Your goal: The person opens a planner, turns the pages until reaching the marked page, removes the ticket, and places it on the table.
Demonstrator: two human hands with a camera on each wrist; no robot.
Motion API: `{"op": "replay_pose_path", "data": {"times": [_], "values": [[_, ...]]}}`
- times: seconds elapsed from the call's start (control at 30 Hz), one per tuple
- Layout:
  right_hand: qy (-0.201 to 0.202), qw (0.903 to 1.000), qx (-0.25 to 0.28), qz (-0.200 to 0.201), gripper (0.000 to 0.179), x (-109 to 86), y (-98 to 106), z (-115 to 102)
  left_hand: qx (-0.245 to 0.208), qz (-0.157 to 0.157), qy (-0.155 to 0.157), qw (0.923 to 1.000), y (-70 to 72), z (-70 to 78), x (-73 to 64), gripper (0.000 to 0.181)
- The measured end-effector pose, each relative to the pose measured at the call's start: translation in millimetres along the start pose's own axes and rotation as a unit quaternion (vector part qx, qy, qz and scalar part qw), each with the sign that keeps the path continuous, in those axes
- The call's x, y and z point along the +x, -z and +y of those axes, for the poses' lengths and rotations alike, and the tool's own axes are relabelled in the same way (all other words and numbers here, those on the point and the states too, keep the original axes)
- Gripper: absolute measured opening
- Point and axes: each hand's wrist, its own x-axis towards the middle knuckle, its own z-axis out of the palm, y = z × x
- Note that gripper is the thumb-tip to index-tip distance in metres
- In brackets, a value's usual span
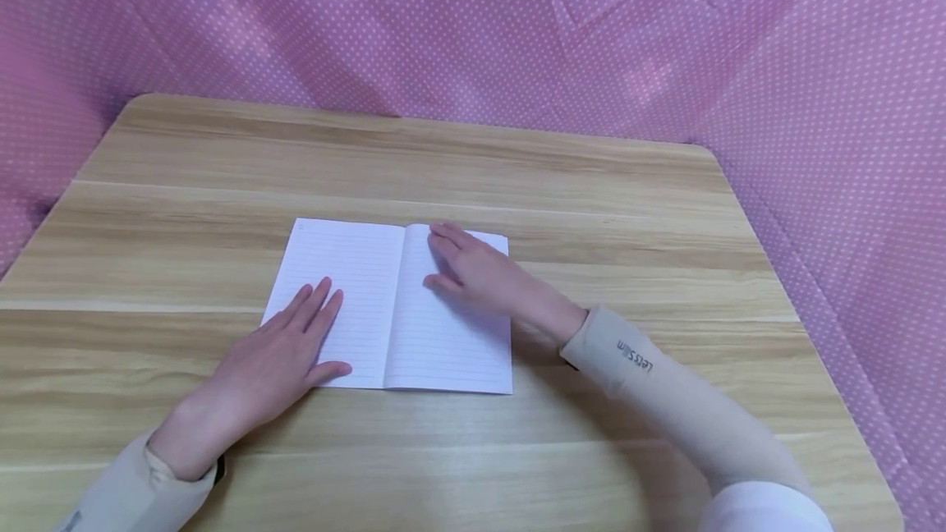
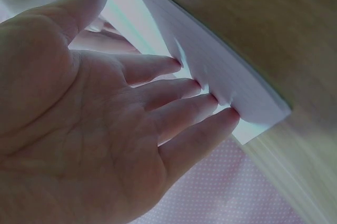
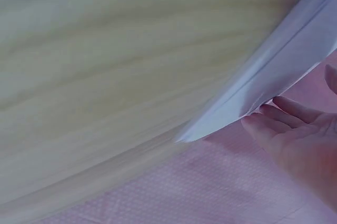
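An open notebook (image 1: 355,269) with white lined pages lies flat on the wooden table. My left hand (image 1: 277,355) rests on the lower part of the left page, fingers straight and thumb spread toward the fold. In the left wrist view the fingertips (image 2: 226,116) of that hand touch the paper. Over the upper part of the right page is my right hand (image 1: 476,269), its fingers extended toward the centre fold. The right wrist view shows its fingertips (image 3: 258,116) against the page (image 3: 221,113). Neither hand grips anything.
The wood-grain table (image 1: 591,204) has rounded far corners and extends on all sides of the notebook. A pink cloth with white dots (image 1: 473,39) hangs behind it and along both sides. Beige sleeves (image 1: 665,384) cover both forearms.
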Motion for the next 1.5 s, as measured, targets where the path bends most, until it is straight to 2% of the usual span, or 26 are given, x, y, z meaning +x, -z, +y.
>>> {"op": "replay_pose_path", "data": {"times": [0.17, 0.47, 0.63, 0.8, 1.23, 1.37, 1.43, 1.5], "values": [[-0.026, 0.9990, 0.034, 0.010, 0.066, 6.3, 3, 16, 0.000, 0.000, -0.001, 1.0000, -0.5, 0.0, 0.1, 0.082], [-0.082, 0.9942, 0.069, -0.010, 0.066, 12.9, 7, 28, 0.000, -0.005, 0.004, 1.0000, -0.3, 0.1, 0.0, 0.082], [-0.077, 0.9946, 0.069, -0.004, 0.064, 13.7, 8, 27, -0.004, -0.016, 0.008, 0.9998, 0.2, -0.1, -0.1, 0.084], [-0.077, 0.9941, 0.077, 0.002, 0.059, 13.9, 9, 27, -0.002, -0.004, 0.004, 1.0000, 0.1, 0.6, -0.1, 0.082], [-0.061, 0.9911, 0.103, 0.058, 0.046, 16.9, 15, 25, 0.001, -0.002, 0.005, 1.0000, 0.2, 1.9, 0.5, 0.082], [-0.066, 0.9815, 0.157, 0.088, 0.037, 18.1, 17, 25, 0.003, -0.003, 0.006, 1.0000, -0.1, 1.9, 0.6, 0.082], [-0.078, 0.9707, 0.203, 0.102, 0.030, 19.6, 17, 26, 0.005, -0.001, 0.005, 1.0000, -0.6, 1.6, 0.6, 0.082], [-0.102, 0.9552, 0.254, 0.113, 0.024, 20.8, 18, 27, 0.008, 0.002, 0.003, 1.0000, -0.9, 1.3, 0.6, 0.082]]}}
